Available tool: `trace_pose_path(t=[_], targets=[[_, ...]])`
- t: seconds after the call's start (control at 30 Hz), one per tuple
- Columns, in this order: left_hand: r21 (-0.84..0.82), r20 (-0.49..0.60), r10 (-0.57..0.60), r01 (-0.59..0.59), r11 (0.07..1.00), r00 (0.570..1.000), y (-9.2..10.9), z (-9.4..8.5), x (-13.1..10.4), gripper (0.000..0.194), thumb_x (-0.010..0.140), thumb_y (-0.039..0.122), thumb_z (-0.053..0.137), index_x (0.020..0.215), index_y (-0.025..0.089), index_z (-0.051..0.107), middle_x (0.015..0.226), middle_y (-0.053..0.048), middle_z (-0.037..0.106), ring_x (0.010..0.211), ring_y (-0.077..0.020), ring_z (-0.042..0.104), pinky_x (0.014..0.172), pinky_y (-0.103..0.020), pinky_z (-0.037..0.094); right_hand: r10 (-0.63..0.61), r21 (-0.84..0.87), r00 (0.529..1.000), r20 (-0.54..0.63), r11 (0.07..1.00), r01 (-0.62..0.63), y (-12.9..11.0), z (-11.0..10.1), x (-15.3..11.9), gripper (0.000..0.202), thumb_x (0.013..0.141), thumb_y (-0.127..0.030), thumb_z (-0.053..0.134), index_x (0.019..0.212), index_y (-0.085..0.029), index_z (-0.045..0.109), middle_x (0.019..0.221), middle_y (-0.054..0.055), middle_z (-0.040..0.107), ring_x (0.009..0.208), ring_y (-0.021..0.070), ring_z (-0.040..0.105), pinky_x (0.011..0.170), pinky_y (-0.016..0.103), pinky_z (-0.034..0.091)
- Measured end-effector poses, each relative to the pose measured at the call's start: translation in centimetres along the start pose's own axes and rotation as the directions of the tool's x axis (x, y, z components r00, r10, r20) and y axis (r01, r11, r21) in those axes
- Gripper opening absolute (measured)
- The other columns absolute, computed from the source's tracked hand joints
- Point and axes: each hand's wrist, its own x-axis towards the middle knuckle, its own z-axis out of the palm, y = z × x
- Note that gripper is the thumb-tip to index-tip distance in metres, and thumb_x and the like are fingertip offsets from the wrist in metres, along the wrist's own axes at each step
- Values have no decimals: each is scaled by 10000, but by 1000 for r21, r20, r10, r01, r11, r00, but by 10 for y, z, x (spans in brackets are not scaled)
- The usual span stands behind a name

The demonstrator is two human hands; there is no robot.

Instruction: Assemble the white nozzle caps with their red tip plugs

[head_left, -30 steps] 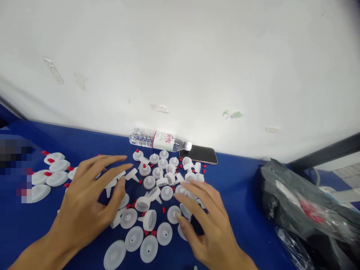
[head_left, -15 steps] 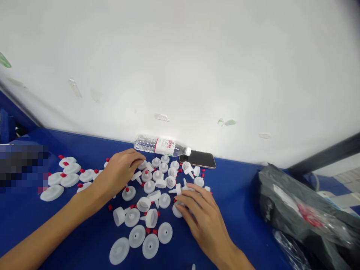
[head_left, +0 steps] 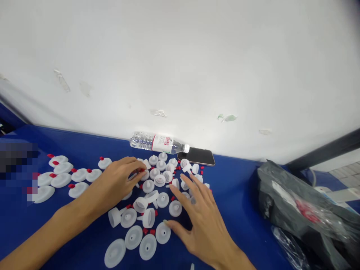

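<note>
White plastic nozzle caps [head_left: 162, 200], several with small red tips, lie in a loose pile on the blue table [head_left: 233, 210]. On the pile's left side my left hand [head_left: 122, 178] pinches a red-tipped nozzle cap [head_left: 145, 175] between thumb and fingertips. My right hand [head_left: 204, 217] hovers at the right of the pile, fingers spread and holding nothing visible. Its thumb is close to a flat white disc cap [head_left: 163, 233]. Caps beneath its fingers are partly hidden.
A clear water bottle [head_left: 161, 143] lies behind the pile, beside a dark phone [head_left: 198, 156]. Several red-tipped caps [head_left: 61, 180] are grouped at the left. A grey plastic bag [head_left: 284, 198] sits on the right. A white wall [head_left: 180, 67] rises behind the table.
My left hand has come down from the back of the pile onto a red-tipped cap. My right hand has spread its fingers, and the cap by its thumb is uncovered. The view has shifted slightly.
</note>
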Motion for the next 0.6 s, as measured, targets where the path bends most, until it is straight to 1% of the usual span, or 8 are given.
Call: trace_pose_path(t=[0.07, 0.13, 0.2, 0.27, 0.37, 0.47, 0.53, 0.6], targets=[[-5, 23, -43, 43, 999, 999, 0, 2, -1, 314, 1062, 462, 478, 1047, 259, 717, 1049, -42, 762, 936, -251, 728, 782, -363, 533, -25, -18, 999, 36, 1000, 26, 1, 2, 1, 465, 1020, -409, 676, 1454, -253, 613, 1597, 137, 548, 1507, 442, 460, 1062, 712, 559], [3, 39, -90, 89, 996, 995, 2, 3, -2, 312, 1063, 472, 463, 1087, 264, 694, 1043, -42, 757, 898, -247, 729, 744, -361, 524, -36, -6, 999, 26, 999, 36, 3, 6, 1, 346, 1073, -318, 593, 1407, -242, 642, 1540, 108, 613, 1495, 383, 496, 1093, 636, 573], [10, 50, -104, 104, 995, 993, 4, 3, -3, 319, 1068, 483, 449, 1111, 266, 679, 1037, -42, 749, 877, -241, 723, 732, -362, 515, -30, 13, 999, 12, 999, 30, 6, 8, 2, 366, 1098, -266, 531, 1456, -244, 602, 1528, 90, 628, 1493, 340, 508, 1120, 598, 565], [7, 50, -84, 84, 996, 995, 5, 3, -3, 317, 1080, 467, 439, 1121, 266, 680, 1050, -39, 745, 881, -230, 714, 754, -362, 514, -13, 23, 1000, 10, 1000, 13, 7, 6, 2, 419, 1101, -255, 508, 1519, -259, 539, 1572, 81, 589, 1521, 325, 475, 1150, 614, 532], [-5, 24, -9, 9, 1000, 1000, 4, 6, -3, 295, 1095, 391, 438, 1129, 257, 698, 1086, -31, 751, 959, -218, 703, 838, -354, 522, -9, 15, 1000, 3, 1000, 9, 6, -5, 0, 493, 1091, -370, 523, 1572, -270, 480, 1681, 94, 449, 1593, 360, 349, 1174, 691, 459], [15, -26, 81, -81, 997, 996, 2, 9, -1, 298, 1104, 354, 452, 1122, 234, 724, 1079, -28, 772, 1009, -215, 700, 859, -332, 525, -102, 29, 995, -9, 994, 103, -2, -15, -3, 607, 1072, -596, 479, 1583, -268, 479, 1720, 98, 378, 1616, 365, 290, 1206, 678, 413], [34, -70, 145, -143, 989, 987, 1, 10, 0, 298, 1096, 344, 482, 1097, 204, 745, 1011, -33, 783, 940, -207, 712, 805, -314, 533, -224, 14, 974, -30, 974, 225, -11, -15, -7, 541, 1076, -608, 472, 1525, -317, 554, 1660, 53, 483, 1593, 308, 354, 1242, 592, 401], [53, -108, 189, -184, 982, 976, 0, 10, 1, 309, 1086, 331, 495, 1021, 171, 751, 924, -42, 773, 842, -200, 707, 735, -307, 534, -330, -34, 941, -77, 944, 329, -22, -9, -9, 334, 1086, -468, 556, 1401, -403, 651, 1513, -29, 640, 1528, 216, 458, 1270, 476, 383]])
